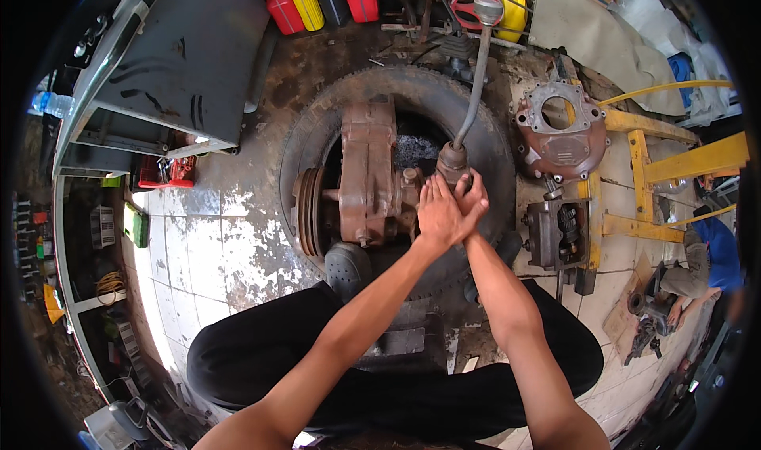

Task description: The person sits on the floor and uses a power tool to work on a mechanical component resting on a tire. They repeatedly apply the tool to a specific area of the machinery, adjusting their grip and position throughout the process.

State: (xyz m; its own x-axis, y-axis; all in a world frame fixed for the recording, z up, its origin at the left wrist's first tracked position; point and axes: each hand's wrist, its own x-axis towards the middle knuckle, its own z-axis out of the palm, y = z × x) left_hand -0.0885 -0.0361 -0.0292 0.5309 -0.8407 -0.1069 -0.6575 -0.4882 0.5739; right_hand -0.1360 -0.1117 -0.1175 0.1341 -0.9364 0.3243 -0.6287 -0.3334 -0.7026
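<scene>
Brown gearbox (369, 184) sits on the tyre (307, 145), likely heavy, rigid, perhaps greasy: take it under the casing (366, 145), not by the lever (477, 93); your left grip (438, 214) lies flat over your right grip (474, 205), whose closure I can't tell.

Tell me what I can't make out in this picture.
In the head view:
Whatever lies beneath the left hand: covered by it.
Inside of the brown casing: hidden by its walls.
Items near the left rim: small and blurred.
Co-worker's metal part: too small.
Arms: cut off by the lower edge.
</scene>
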